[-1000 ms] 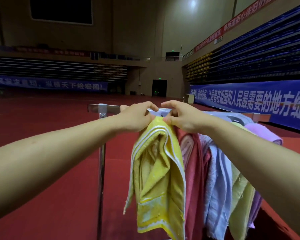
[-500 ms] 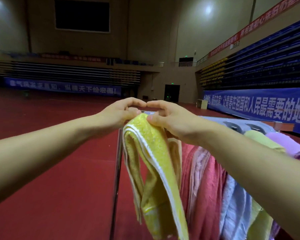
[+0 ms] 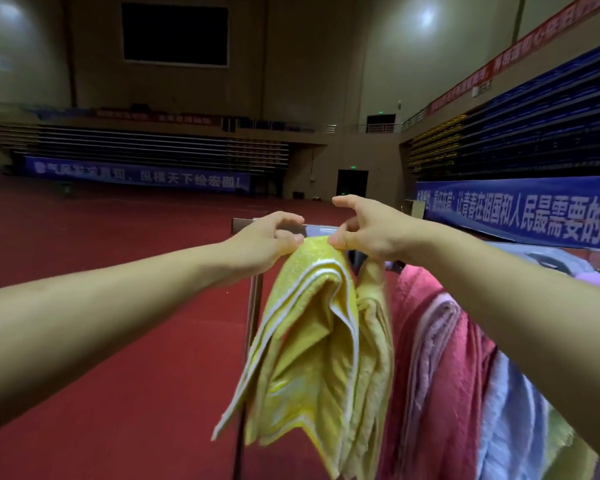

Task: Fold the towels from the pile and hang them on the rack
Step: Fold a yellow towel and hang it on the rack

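A folded yellow towel (image 3: 312, 341) with white trim hangs over the metal rack (image 3: 317, 231) near its left end, both halves drooping down. My left hand (image 3: 267, 239) grips the towel's top fold on the left, fingers curled over it by the bar. On the right of the fold, my right hand (image 3: 371, 230) pinches it between thumb and fingers, its index finger raised. The bar under the towel is mostly hidden.
To the right on the same bar hang a red towel (image 3: 426, 348), a light blue towel (image 3: 506, 410), a pale green one (image 3: 568, 448) and a purple one (image 3: 598, 279). The rack's left post (image 3: 253, 306) stands on a red sports-hall floor. A blue banner (image 3: 520, 209) lines the right wall.
My hands, touching half a second ago, have moved apart along the top fold. The right index finger has lifted. The yellow towel sits further over the bar.
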Demonstrator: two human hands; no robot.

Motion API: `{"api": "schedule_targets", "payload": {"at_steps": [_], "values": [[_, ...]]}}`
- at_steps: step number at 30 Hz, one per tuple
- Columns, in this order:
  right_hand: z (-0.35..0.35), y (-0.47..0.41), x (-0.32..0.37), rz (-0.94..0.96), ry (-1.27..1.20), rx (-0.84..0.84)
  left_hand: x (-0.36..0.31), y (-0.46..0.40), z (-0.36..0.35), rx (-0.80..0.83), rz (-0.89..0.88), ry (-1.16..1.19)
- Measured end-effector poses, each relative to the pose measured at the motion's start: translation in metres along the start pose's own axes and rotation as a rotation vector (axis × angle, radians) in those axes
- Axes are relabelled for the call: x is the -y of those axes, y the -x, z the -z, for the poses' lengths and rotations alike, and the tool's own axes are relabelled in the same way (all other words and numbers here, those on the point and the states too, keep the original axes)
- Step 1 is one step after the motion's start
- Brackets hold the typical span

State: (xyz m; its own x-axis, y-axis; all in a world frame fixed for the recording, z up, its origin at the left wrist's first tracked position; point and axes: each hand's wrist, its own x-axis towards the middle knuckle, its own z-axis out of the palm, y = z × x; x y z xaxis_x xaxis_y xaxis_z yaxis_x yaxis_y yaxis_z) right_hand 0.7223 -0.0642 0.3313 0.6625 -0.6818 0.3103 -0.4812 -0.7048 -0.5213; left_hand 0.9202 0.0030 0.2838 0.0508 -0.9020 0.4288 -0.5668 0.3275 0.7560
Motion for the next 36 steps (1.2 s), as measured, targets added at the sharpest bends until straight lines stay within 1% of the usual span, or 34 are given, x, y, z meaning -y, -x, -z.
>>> {"api": "schedule_targets", "payload": {"at_steps": [3, 5, 9, 11, 13, 14, 15, 16, 17, 19, 21, 23, 25, 29, 30, 32, 34, 36], "values": [[-0.008, -0.013, -0.01, -0.009, 0.039, -0.05, 0.012, -0.016, -0.005, -0.058, 0.012, -0.056], [-0.014, -0.016, -0.019, -0.016, 0.062, -0.066, 0.018, -0.018, -0.011, -0.036, 0.035, -0.093], [-0.019, -0.005, -0.021, 0.026, 0.306, -0.089, 0.023, -0.009, -0.026, -0.002, 0.044, -0.055], [-0.021, 0.001, -0.015, 0.045, 0.447, -0.158, 0.021, -0.004, -0.029, -0.072, 0.028, -0.11], [-0.024, 0.01, -0.008, 0.104, 0.505, -0.278, 0.019, -0.001, -0.029, -0.229, -0.018, -0.266], [-0.025, 0.015, -0.004, 0.128, 0.455, -0.337, 0.018, 0.001, -0.028, -0.306, -0.052, -0.312], [-0.026, 0.02, 0.0, 0.136, 0.357, -0.391, 0.016, 0.004, -0.029, -0.354, -0.089, -0.302], [-0.026, 0.026, 0.006, 0.111, 0.235, -0.422, 0.015, 0.006, -0.031, -0.362, -0.108, -0.251], [-0.03, 0.028, 0.01, 0.049, 0.108, -0.419, 0.013, 0.009, -0.034, -0.346, -0.11, -0.168], [-0.046, 0.034, 0.02, -0.15, -0.169, -0.314, 0.012, 0.015, -0.041, -0.286, -0.073, -0.024], [-0.065, 0.038, 0.028, -0.284, -0.373, -0.23, 0.01, 0.02, -0.046, -0.25, -0.07, -0.038], [-0.075, 0.041, 0.03, -0.288, -0.431, -0.24, 0.007, 0.024, -0.049, -0.249, -0.09, -0.051], [-0.072, 0.046, 0.029, -0.226, -0.414, -0.279, 0.005, 0.027, -0.05, -0.257, -0.106, -0.009], [-0.065, 0.056, 0.015, -0.134, -0.359, -0.282, 0.008, 0.027, -0.05, -0.239, -0.118, 0.015], [-0.064, 0.057, 0.01, -0.129, -0.377, -0.262, 0.009, 0.027, -0.05, -0.227, -0.11, 0.026], [-0.061, 0.063, 0.001, -0.091, -0.421, -0.171, 0.01, 0.025, -0.05, -0.207, -0.089, 0.024], [-0.055, 0.077, -0.002, -0.042, -0.424, -0.101, 0.004, 0.025, -0.046, -0.21, -0.088, -0.054], [-0.047, 0.096, -0.005, 0.005, -0.452, -0.095, -0.013, 0.026, -0.044, -0.266, -0.155, -0.163]]}}
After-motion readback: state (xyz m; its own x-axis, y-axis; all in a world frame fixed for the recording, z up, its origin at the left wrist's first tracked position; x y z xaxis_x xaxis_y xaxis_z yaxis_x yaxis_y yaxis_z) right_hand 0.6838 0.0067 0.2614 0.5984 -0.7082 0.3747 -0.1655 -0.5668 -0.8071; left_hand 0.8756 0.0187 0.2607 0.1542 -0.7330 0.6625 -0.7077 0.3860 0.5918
